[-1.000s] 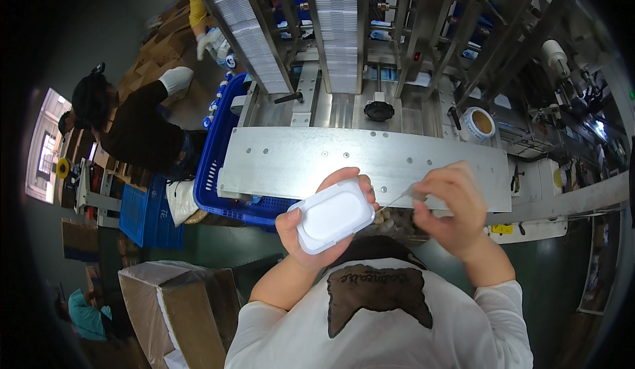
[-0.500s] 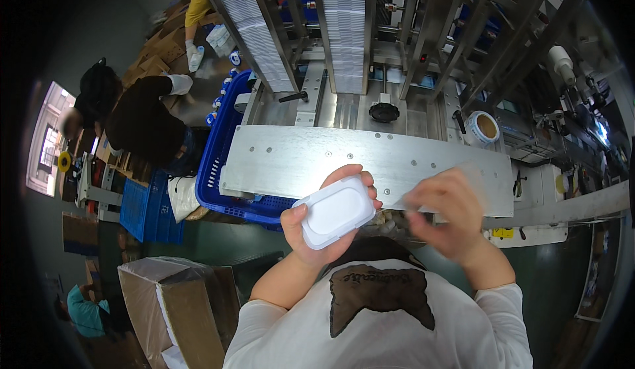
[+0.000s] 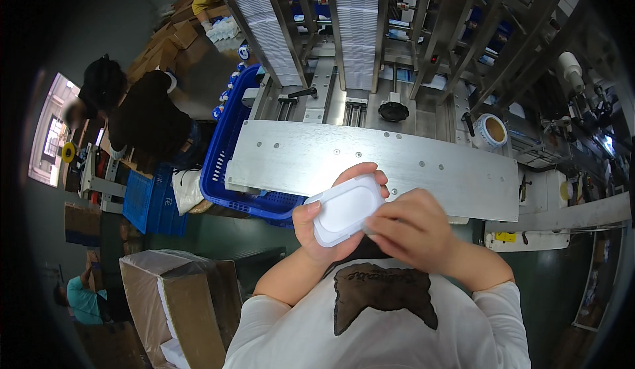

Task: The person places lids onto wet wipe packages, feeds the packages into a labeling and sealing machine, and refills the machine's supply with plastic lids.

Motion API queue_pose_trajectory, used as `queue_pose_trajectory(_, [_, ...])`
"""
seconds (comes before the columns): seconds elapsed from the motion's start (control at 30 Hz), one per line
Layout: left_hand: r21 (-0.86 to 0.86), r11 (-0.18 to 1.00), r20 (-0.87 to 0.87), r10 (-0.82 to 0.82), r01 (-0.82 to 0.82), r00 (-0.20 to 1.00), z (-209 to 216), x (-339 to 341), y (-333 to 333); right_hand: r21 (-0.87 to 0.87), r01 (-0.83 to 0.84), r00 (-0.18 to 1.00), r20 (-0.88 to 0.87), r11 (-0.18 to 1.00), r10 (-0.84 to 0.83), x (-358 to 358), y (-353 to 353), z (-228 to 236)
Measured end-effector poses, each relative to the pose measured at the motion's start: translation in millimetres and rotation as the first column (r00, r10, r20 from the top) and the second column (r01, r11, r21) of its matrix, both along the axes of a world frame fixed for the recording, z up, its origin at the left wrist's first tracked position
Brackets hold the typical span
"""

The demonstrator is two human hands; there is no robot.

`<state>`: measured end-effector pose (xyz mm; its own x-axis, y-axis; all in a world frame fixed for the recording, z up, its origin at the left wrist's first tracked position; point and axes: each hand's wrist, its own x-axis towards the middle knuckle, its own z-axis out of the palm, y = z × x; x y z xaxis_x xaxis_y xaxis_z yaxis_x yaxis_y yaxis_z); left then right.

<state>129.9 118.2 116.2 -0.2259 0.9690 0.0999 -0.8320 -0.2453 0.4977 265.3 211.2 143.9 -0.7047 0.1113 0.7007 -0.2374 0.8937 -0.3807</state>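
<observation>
White lid [image 3: 347, 211] is grasped in the left hand [image 3: 312, 238], near the front edge of the metal plate [image 3: 297, 155]; the right hand [image 3: 415, 229] curls at the lid's right corner, grip impossible to tell.

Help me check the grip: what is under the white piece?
The left hand is under the white piece, fingers showing past its edge; the piece's underside is covered.

There are one held lid [image 3: 348, 211], two white stacks [image 3: 358, 35] and one black knob [image 3: 393, 111]
</observation>
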Motion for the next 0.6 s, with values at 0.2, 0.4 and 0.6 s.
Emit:
queue_pose_trajectory(0.2, [0.009,0.998,0.003,-0.064,0.064,0.998,-3.7,-5.6,-4.8,-0.049,0.174,0.985,0.022,0.983,-0.173,12.5,18.3,5.0])
queue_pose_trajectory(0.4, [0.0,0.997,0.022,-0.079,0.079,0.997,-3.9,-3.6,-4.9,-0.116,0.245,0.969,0.045,0.963,-0.241,18.1,15.0,8.7])
queue_pose_trajectory(0.6, [-0.036,0.998,-0.022,-0.053,0.052,0.998,-0.7,-1.9,-2.7,-0.634,-0.035,0.999,-0.03,0.772,0.021,17.7,10.1,1.4])
